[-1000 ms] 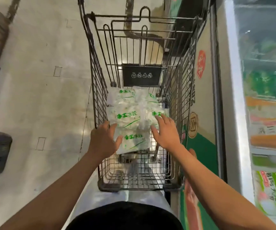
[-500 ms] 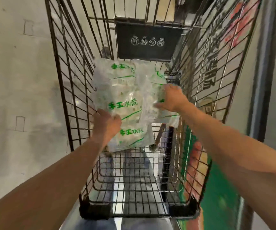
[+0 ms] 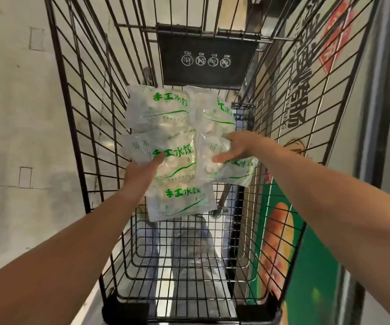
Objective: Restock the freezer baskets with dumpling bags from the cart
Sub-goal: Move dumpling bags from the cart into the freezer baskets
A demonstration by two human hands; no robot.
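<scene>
Plastic dumpling bags (image 3: pixel 166 160) lie piled in the wire cart (image 3: pixel 90 127). Left hand (image 3: pixel 140 174) pinches 1 bag; right hand (image 3: pixel 238 148) grips another (image 3: pixel 224 170). Slick film could slip, dropping them.

Bags (image 3: pixel 170 158) hide fingertips of both hands (grip unclear); cart (image 3: pixel 83 127) top cropped

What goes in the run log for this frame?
stage: pickup | left hand: grips dumpling bags | right hand: grips bags | location: cart | freezer baskets: unseen
</scene>
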